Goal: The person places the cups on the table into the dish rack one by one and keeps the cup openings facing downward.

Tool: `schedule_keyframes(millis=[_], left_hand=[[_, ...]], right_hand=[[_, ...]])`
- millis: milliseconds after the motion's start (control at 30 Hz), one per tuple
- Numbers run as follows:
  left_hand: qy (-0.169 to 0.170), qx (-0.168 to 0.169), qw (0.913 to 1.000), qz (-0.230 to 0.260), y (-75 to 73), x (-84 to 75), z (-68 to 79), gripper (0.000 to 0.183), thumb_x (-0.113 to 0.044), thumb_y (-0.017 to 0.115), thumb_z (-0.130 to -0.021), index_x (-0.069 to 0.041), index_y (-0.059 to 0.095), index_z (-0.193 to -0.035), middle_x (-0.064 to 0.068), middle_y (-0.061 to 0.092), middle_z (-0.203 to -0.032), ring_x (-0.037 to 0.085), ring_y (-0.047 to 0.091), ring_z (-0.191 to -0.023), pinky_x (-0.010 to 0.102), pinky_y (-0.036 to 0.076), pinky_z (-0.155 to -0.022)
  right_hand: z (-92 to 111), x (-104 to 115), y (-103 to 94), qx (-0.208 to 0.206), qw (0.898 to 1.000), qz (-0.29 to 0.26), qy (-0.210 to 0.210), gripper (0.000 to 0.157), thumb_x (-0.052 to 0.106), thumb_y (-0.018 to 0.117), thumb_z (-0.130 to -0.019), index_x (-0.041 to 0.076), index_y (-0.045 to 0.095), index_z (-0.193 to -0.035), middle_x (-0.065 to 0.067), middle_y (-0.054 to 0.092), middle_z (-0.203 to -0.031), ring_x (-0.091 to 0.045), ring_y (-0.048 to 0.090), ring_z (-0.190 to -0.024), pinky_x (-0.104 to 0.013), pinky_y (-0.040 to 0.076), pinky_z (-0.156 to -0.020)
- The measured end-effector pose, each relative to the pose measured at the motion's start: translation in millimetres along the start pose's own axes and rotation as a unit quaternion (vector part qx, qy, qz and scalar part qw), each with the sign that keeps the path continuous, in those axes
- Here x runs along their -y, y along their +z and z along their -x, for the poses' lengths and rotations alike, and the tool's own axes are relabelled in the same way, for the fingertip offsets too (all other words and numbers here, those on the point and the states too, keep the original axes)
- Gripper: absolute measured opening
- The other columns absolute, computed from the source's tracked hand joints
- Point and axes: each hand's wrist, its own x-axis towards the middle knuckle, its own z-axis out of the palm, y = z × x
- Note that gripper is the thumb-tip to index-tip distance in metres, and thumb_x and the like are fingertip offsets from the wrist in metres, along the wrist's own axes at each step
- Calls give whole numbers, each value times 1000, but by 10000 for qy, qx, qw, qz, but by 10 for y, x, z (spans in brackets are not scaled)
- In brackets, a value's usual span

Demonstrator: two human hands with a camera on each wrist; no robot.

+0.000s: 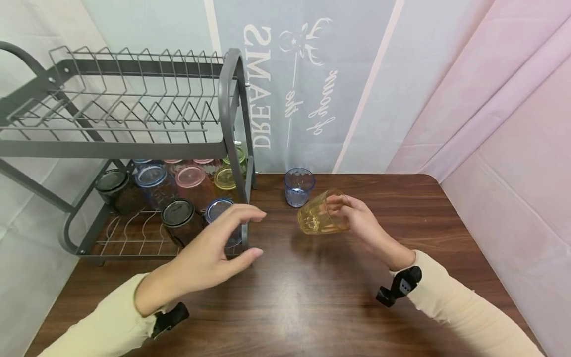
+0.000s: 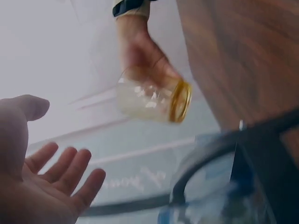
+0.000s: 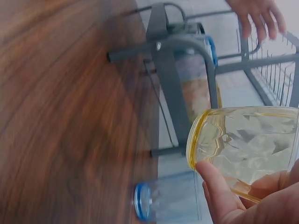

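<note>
My right hand point(image 1: 361, 220) grips a yellow glass point(image 1: 314, 215), which is tilted with its base toward the left and its mouth toward the palm. In the right wrist view the thumb and fingers hold the glass point(image 3: 252, 144) along its side. My left hand point(image 1: 209, 253) is held in the air before the rack's right end, thumb and fingers apart, with nothing between them. Its spread fingers point(image 2: 70, 163) show in the left wrist view. A blue glass point(image 1: 299, 186) stands upright on the table point(image 1: 285, 307) just behind the yellow one.
A grey two-tier dish rack point(image 1: 111, 148) stands at the left, its top wire tier point(image 1: 134, 106) bare. Upside-down glasses fill the lower tier, among them a black glass point(image 1: 180, 220), a pink glass point(image 1: 192, 183) and a blue glass point(image 1: 156, 183). A printed curtain point(image 1: 357, 89) hangs behind the table.
</note>
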Motion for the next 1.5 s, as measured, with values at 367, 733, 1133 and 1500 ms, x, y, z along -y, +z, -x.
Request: schedule_keyframes(millis=[367,733,1133,1500], left_hand=[[-340,289,9980,-453,427,56,-239,85,-35,84,-86,-4,37,-150,10,39,-154,23,38,-143,43,35,-117],[-525,546,9955,-562,682,62,-327,107,-42,89,-78,-6,27,-158,11,35,-159,28,35,-146,51,32,-118],[-360,233,9940,-1008,755,74,-369,113,-35,93,-74,-2,24,-158,15,41,-154,29,42,-141,44,34,-118],[-252,-23,9941,-1055,738,81,-356,105,-31,93,-76,-6,30,-156,11,50,-146,25,51,-133,44,42,-112]], right_hand=[[214,83,261,69,9994,-328,129,43,0,38,-94,-4,51,-135,-15,62,-129,-18,59,-110,-31,51,-82],[324,125,474,329,9960,-831,59,41,2,41,-97,-5,47,-137,-14,59,-130,-22,56,-115,-29,54,-81],[390,153,568,806,9822,-1693,105,51,3,40,-97,-8,31,-147,-3,66,-119,-12,68,-97,-29,55,-87],[375,115,529,1233,9751,-1783,-461,30,15,39,-107,0,53,-130,-4,71,-115,-18,70,-103,-36,58,-88]])
